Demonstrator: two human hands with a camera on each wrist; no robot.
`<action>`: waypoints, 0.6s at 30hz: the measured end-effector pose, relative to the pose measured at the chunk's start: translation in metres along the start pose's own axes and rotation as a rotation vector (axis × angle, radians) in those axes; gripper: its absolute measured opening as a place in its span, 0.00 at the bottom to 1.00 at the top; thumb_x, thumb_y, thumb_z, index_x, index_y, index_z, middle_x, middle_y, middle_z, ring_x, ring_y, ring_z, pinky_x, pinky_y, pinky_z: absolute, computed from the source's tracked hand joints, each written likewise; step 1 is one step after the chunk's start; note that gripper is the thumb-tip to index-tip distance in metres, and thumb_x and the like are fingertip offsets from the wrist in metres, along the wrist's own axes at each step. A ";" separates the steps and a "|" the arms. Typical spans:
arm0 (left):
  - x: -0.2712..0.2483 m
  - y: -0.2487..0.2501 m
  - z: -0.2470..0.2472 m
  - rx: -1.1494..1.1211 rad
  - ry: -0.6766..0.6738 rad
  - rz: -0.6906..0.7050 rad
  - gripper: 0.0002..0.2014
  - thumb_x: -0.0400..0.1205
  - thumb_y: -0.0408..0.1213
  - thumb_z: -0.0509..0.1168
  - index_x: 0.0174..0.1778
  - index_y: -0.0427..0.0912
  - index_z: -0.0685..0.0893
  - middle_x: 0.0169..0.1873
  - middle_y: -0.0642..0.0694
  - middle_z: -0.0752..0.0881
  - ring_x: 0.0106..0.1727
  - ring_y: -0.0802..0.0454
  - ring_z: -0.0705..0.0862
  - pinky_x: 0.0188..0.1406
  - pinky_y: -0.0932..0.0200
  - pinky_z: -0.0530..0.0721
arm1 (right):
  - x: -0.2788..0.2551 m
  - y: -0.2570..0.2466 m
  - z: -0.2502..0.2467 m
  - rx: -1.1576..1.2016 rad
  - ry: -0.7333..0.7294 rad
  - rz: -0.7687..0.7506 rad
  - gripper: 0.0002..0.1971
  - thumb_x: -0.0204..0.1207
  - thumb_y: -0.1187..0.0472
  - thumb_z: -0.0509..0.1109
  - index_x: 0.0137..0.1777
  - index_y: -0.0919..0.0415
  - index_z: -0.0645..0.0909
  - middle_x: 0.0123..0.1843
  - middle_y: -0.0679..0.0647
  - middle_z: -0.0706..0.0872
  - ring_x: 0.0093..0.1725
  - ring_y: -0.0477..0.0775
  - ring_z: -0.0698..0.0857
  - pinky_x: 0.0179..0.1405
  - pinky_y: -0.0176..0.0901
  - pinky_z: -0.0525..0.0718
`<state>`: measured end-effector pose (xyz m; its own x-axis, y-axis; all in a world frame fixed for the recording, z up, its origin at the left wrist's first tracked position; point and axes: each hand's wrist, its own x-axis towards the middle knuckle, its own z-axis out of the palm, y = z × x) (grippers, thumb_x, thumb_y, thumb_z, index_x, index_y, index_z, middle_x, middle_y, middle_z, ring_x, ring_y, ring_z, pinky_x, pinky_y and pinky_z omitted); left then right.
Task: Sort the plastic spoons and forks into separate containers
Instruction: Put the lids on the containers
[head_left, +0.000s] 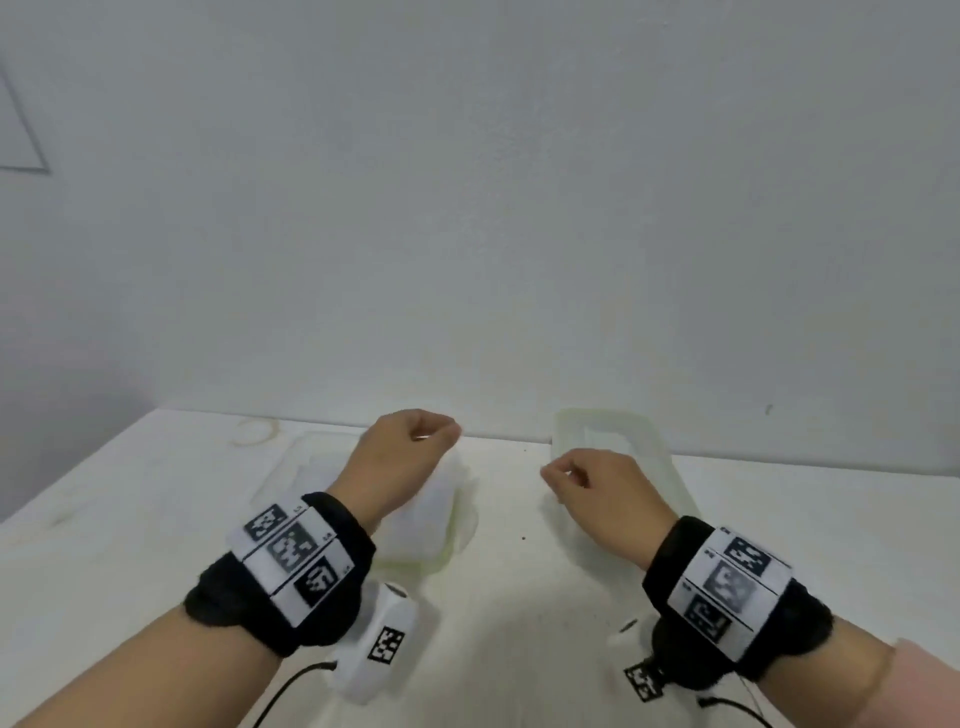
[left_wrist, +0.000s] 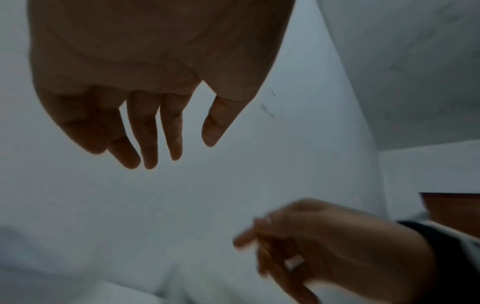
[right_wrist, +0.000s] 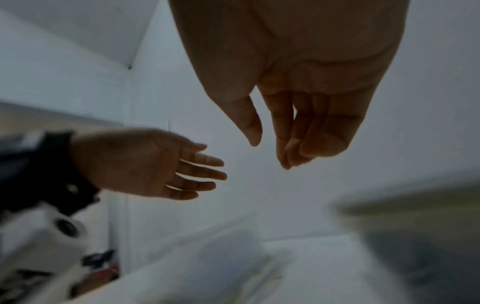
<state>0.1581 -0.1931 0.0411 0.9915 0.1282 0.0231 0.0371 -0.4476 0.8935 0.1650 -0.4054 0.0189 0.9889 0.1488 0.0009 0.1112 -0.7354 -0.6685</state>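
Observation:
No spoon or fork shows plainly in any view. Two translucent plastic containers stand on the white table (head_left: 130, 519). The left container (head_left: 453, 535) lies partly under my left hand (head_left: 431, 434), which hovers above it with loosely hanging fingers (left_wrist: 149, 144) and holds nothing. The right container (head_left: 667, 467) sits beside and behind my right hand (head_left: 563, 475). That hand is also empty, its thumb near its relaxed fingers (right_wrist: 285, 144). Both containers' insides are washed out and unreadable.
A pale wall (head_left: 467, 208) rises right behind the table's far edge. A faint flat translucent piece (head_left: 291, 467) lies left of the left container, near a brown ring stain (head_left: 254, 431). A bare strip of table (head_left: 519, 571) runs between the containers.

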 end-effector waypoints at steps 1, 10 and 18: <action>0.002 -0.012 -0.026 0.070 0.070 -0.026 0.14 0.83 0.46 0.66 0.62 0.47 0.85 0.59 0.52 0.86 0.63 0.52 0.82 0.59 0.60 0.76 | 0.002 -0.011 0.013 0.058 -0.093 0.030 0.14 0.84 0.51 0.61 0.54 0.60 0.83 0.41 0.52 0.84 0.36 0.48 0.81 0.33 0.35 0.77; 0.036 -0.121 -0.117 0.489 -0.034 -0.254 0.10 0.83 0.35 0.60 0.51 0.34 0.84 0.57 0.33 0.86 0.60 0.37 0.84 0.63 0.47 0.82 | 0.030 -0.056 0.102 0.277 -0.343 0.289 0.19 0.88 0.56 0.51 0.69 0.72 0.65 0.30 0.63 0.84 0.22 0.59 0.80 0.23 0.48 0.84; -0.021 -0.116 -0.142 0.292 -0.109 -0.147 0.04 0.82 0.32 0.61 0.48 0.36 0.79 0.46 0.42 0.83 0.36 0.49 0.85 0.34 0.63 0.83 | -0.025 -0.071 0.087 0.235 -0.237 0.212 0.11 0.87 0.62 0.51 0.44 0.65 0.69 0.24 0.59 0.83 0.17 0.53 0.74 0.15 0.38 0.71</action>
<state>0.1152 -0.0179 0.0013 0.9798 0.1216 -0.1586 0.1990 -0.6680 0.7171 0.1234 -0.2997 0.0016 0.9341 0.1790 -0.3089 -0.1455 -0.5992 -0.7872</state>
